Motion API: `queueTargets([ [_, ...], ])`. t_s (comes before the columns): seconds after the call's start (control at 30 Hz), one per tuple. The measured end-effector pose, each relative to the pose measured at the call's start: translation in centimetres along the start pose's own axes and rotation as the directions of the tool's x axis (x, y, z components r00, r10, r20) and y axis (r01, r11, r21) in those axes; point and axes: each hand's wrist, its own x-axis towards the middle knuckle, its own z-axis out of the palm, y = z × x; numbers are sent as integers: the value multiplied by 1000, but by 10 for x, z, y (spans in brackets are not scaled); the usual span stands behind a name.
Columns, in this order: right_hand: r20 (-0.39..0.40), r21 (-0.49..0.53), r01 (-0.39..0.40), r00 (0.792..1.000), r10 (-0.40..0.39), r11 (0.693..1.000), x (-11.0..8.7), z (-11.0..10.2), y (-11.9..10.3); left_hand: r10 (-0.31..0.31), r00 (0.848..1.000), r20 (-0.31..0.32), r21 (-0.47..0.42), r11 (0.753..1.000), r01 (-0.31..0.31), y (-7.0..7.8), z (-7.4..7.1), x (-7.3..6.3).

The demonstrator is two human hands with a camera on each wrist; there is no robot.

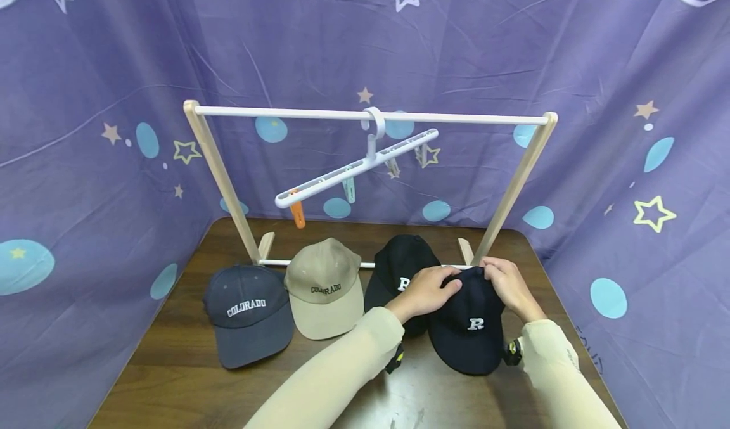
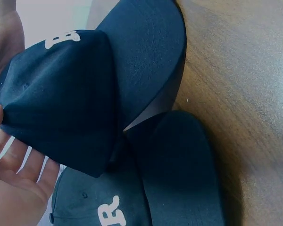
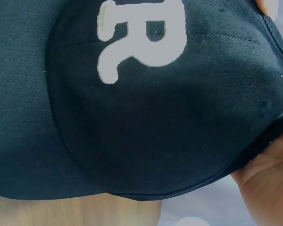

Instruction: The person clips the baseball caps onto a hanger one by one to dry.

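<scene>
Both of my hands hold a black baseball cap (image 1: 467,346) with a white R, the rightmost in the row. On the left of its crown, my left hand (image 1: 429,291) pinches the fabric, the thumb on top and the fingers under the edge. My right hand (image 1: 507,284) grips the crown's back right edge; part of that hand is hidden behind the fabric in the right wrist view. A second black R cap (image 1: 406,261) is just left of it, partly covered by my left hand. The held cap's brim (image 2: 146,52) overlaps this second cap in the left wrist view.
A beige Colorado cap (image 1: 325,283) and a dark grey Colorado cap (image 1: 245,315) lie farther left on the wooden table (image 1: 165,365). Behind stands a rack with a white top rail (image 1: 285,113). From it hangs a tilted white clip hanger (image 1: 356,166) with several clips, one an orange clip (image 1: 298,213).
</scene>
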Motion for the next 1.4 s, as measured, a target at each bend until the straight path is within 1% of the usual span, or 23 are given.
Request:
queueTargets([
  [0.13,1,-2,6,1000,-6,1000,0,1,-1,-2,1000,4,4,1000,2,-1,-1,-1],
  [0.3,3,-22,22,1000,-22,1000,0,2,-1,10,1000,-12,-1,1000,-10,-3,-2,-1],
  [0.47,22,-30,13,1000,-13,999,-3,0,-2,18,1000,-8,-14,1000,-18,-4,-3,-2],
  [0.57,33,-37,11,999,-10,999,-5,-1,-2,11,1000,-6,-9,1000,-11,-4,-2,-2],
  [0.77,39,-51,31,999,-29,998,-8,-2,0,-16,1000,-20,-7,1000,16,-6,0,-2],
  [1.03,55,-43,37,998,-35,998,-12,-2,5,-75,997,17,-72,995,76,-6,-1,-5],
  [1.23,70,-47,7,998,-4,999,-14,-2,8,-91,995,29,-137,986,94,-5,-2,-6],
  [1.4,71,-23,2,997,0,1000,-16,-3,7,-94,994,49,-181,978,101,-2,-7,-7],
])
